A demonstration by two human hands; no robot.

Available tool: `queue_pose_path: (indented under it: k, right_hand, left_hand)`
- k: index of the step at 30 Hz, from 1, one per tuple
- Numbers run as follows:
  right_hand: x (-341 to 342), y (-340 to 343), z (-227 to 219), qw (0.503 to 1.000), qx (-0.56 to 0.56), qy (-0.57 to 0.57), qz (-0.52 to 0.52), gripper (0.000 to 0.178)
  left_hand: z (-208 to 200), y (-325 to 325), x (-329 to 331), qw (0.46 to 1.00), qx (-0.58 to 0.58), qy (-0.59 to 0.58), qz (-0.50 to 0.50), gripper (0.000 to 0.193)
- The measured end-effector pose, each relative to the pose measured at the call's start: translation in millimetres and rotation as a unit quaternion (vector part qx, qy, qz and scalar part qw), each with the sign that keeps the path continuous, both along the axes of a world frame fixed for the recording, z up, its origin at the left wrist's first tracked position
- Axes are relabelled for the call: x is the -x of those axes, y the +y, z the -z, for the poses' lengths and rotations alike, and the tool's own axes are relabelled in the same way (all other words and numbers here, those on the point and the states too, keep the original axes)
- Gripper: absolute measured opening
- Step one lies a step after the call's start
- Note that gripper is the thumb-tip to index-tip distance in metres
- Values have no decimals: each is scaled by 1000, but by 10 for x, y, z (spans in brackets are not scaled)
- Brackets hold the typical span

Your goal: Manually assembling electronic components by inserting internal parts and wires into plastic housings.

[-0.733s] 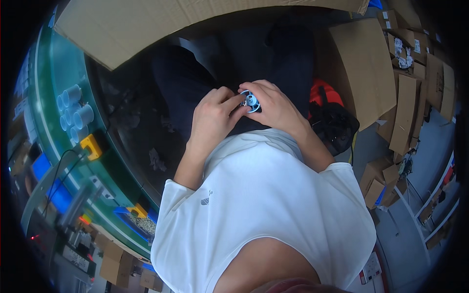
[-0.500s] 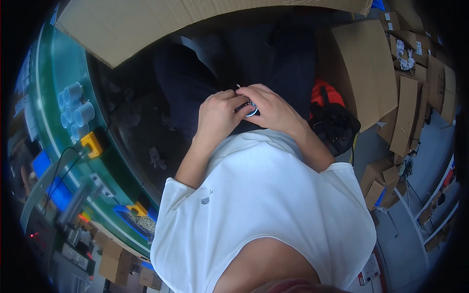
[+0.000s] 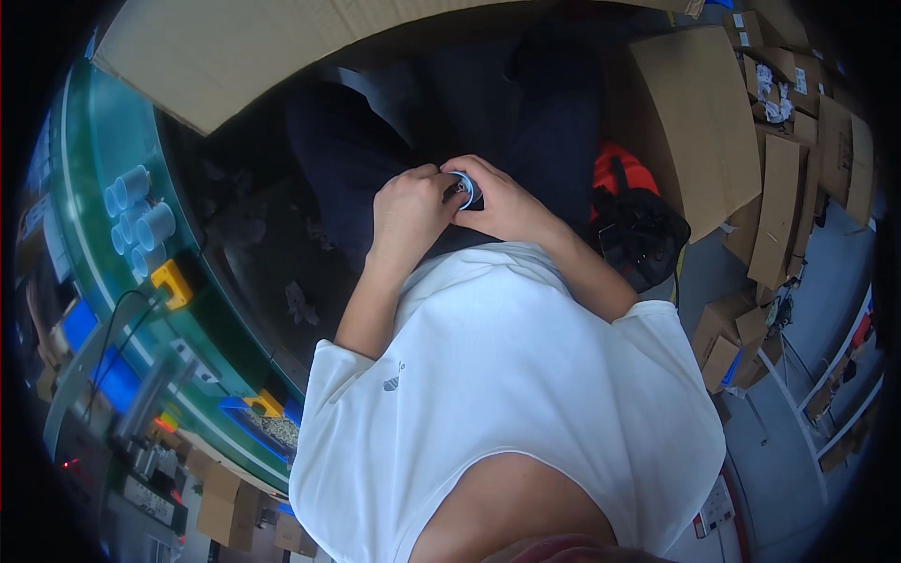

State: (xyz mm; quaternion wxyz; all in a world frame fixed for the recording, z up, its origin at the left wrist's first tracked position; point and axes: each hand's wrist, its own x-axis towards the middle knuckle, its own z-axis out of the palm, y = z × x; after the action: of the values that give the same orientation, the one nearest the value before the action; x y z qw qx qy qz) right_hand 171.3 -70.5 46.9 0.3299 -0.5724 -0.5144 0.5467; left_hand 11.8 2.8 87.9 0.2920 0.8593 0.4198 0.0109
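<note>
In front of my lap, my right hand (image 3: pixel 507 204) curls round a small light blue cylinder (image 3: pixel 469 192), shaped like a cup or short tube, with its round rim turned up toward me. My left hand (image 3: pixel 408 208) is closed against the other side, its fingertips bent at and partly inside the opening. Something small and shiny shows by those fingertips, too small to name. Most of the cylinder's wall is hidden by both hands.
On the green bench (image 3: pixel 94 178) at left stand several light blue cylinders (image 3: pixel 153 225), beside a yellow box-shaped part (image 3: pixel 172 284). A blue tray of small parts (image 3: pixel 272 427) sits nearer. A cardboard box (image 3: pixel 704 131) opens around my legs, with a black and red bag (image 3: pixel 643 235) at right.
The cylinder has turned so that its opening shows more, and both hands have shifted slightly left and up with it. A small pale tip above the fingers no longer shows.
</note>
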Motion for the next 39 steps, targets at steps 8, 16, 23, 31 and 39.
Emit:
queue_pose_path:
  k: [8, 16, 23, 31, 39]
  right_hand:
    - [-104, 11, 284, 953, 173, 249, 15, 45]
    - [-73, 28, 333, 977, 99, 186, 29, 46]
    - [-52, -14, 404, 980, 106, 153, 67, 51]
    - [-57, 0, 326, 937, 95, 314, 121, 58]
    - [-110, -38, 267, 957, 87, 257, 103, 56]
  left_hand:
    - [12, 24, 64, 998, -9, -2, 63, 22]
    - [-77, 167, 193, 990, 61, -116, 58, 23]
    - [-2, 255, 273, 965, 115, -200, -128, 20]
    - [540, 127, 230, 964, 77, -217, -135, 21]
    - [430, 96, 165, 940, 230, -169, -189, 22]
